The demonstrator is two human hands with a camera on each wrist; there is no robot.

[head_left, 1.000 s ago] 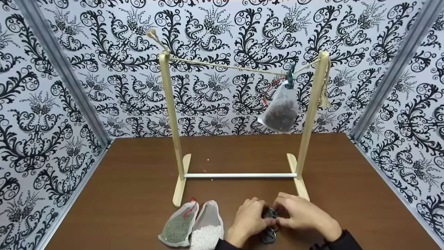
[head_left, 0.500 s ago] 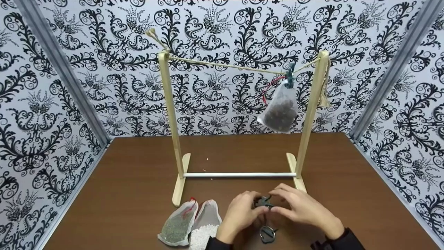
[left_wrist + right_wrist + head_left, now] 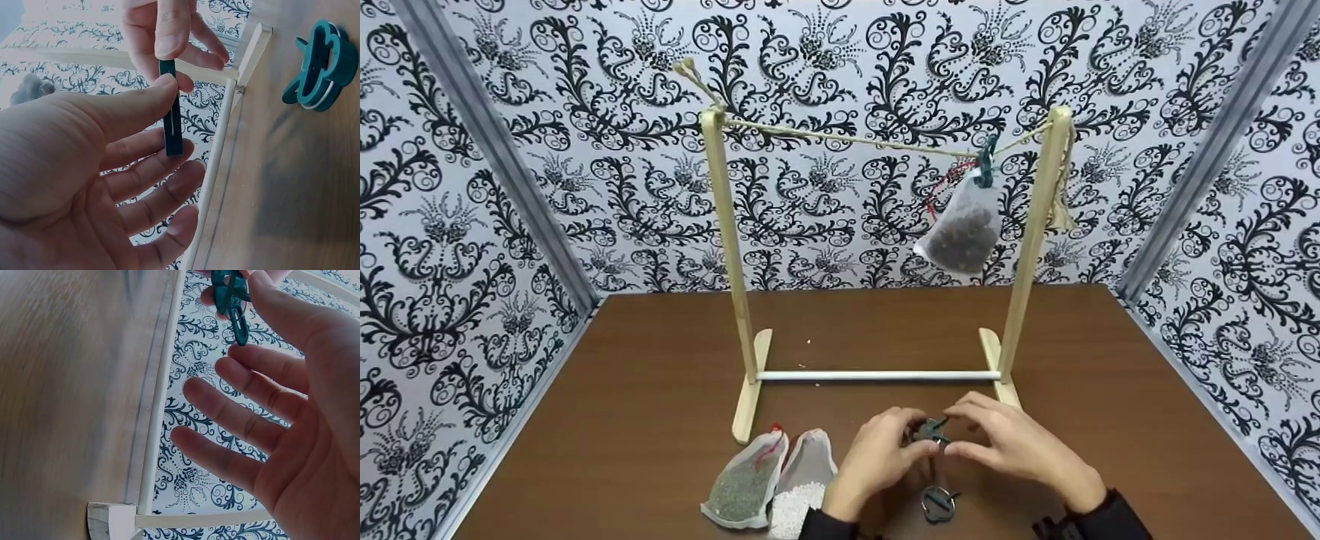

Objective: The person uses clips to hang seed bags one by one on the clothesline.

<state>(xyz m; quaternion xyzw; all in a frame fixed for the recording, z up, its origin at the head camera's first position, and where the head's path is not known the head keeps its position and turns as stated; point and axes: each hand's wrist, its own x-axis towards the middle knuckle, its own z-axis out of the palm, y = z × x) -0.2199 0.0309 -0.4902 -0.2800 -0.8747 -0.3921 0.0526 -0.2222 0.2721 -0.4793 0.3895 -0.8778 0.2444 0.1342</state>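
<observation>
A dark green plastic clothespin [image 3: 931, 431] with a metal spring ring is held between the two hands, above the table. My left hand [image 3: 881, 454] pinches it between thumb and index finger, its other fingers loosely bent in the left wrist view. On the other side, my right hand [image 3: 1009, 446] has its thumb and index fingertip at the clothespin's ends [image 3: 230, 304], with the remaining fingers spread. A second green clothespin [image 3: 326, 67] lies on the table below the hands. One more clothespin [image 3: 984, 169] clips a mesh bag of dark contents [image 3: 964, 236] to the rope.
The rope [image 3: 847, 139] spans a wooden stand, whose posts [image 3: 727, 240] rise behind the hands and whose white crossbar [image 3: 877, 376] runs low. Left of the hands lie a mesh bag of green herbs [image 3: 744, 487] and one of white grains [image 3: 797, 506].
Both hands have lifted one clothespin off the table and turned it between their fingers. The other stays on the table. The hanging bag has swung slightly.
</observation>
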